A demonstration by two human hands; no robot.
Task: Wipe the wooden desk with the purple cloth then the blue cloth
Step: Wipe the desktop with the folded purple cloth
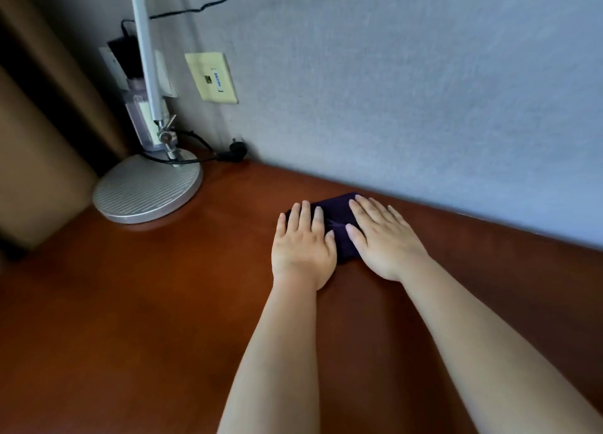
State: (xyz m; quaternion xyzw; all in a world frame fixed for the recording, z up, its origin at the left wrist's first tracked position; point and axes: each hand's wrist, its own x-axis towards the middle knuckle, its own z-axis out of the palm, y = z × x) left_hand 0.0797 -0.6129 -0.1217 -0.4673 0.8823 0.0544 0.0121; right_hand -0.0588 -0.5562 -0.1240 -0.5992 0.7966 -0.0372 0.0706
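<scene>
**Both your palms flat on the purple cloth, near the wall**

Your left hand (301, 247) and right hand (385, 241) lie side by side on the purple cloth (337, 224), fingers straight and slightly spread, pressing down — nothing is curled round the fabric or pinching it. The cloth shows only in the gap between your hands and just past your fingertips; the rest is hidden under your palms. It sits on the wooden desk (130, 303), close to the back edge where the desk meets the grey wall (424, 91).

Well off to your left stands a silver desk lamp (146, 192) on a round ribbed base, its arm rising out of view. A black cable (192, 143) loops behind the lamp's joint to a plug resting at the foot of the wall. On the wall above, a cream socket plate (212, 78) — its blue label is too small to read.
</scene>
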